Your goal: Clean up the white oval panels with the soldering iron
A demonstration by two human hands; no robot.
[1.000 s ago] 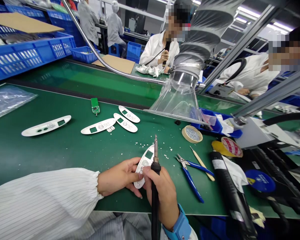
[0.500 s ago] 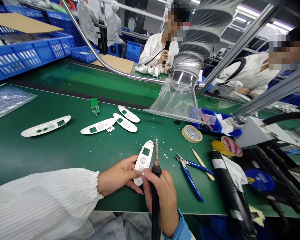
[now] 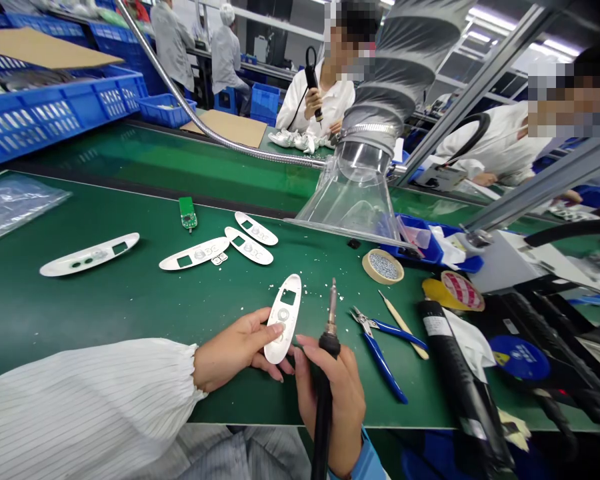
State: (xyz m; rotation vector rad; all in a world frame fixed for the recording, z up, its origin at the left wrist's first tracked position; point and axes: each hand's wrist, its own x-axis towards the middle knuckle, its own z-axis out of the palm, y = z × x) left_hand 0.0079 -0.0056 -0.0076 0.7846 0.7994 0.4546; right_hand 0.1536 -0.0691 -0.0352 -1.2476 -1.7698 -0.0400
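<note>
My left hand (image 3: 237, 350) pinches a white oval shell (image 3: 283, 317) by its lower part, with the shell's square window toward the far end. Just right of it, my right hand (image 3: 333, 393) is closed around the black handle of a soldering iron (image 3: 332, 320), its metal tip pointing up and away from me. The tip is apart from the shell. Farther off lie more white shells (image 3: 195, 253), one of them (image 3: 90, 255) alone at the left. A green circuit board (image 3: 187, 213) rests behind them. White crumbs are scattered near the held shell.
Blue-handled cutters (image 3: 383, 360), a wooden-handled tool (image 3: 403, 323) and a round container of small grains (image 3: 383, 267) lie to the right. A clear fume hood (image 3: 355, 200) hangs over the far edge. Black equipment (image 3: 460, 380) stands far right. Across the bench, a person (image 3: 315, 100) holds a tool.
My right hand and the iron have moved right, off the shell. The held shell has shifted slightly left and away from me. Across the bench, the person's tool is raised and tilted.
</note>
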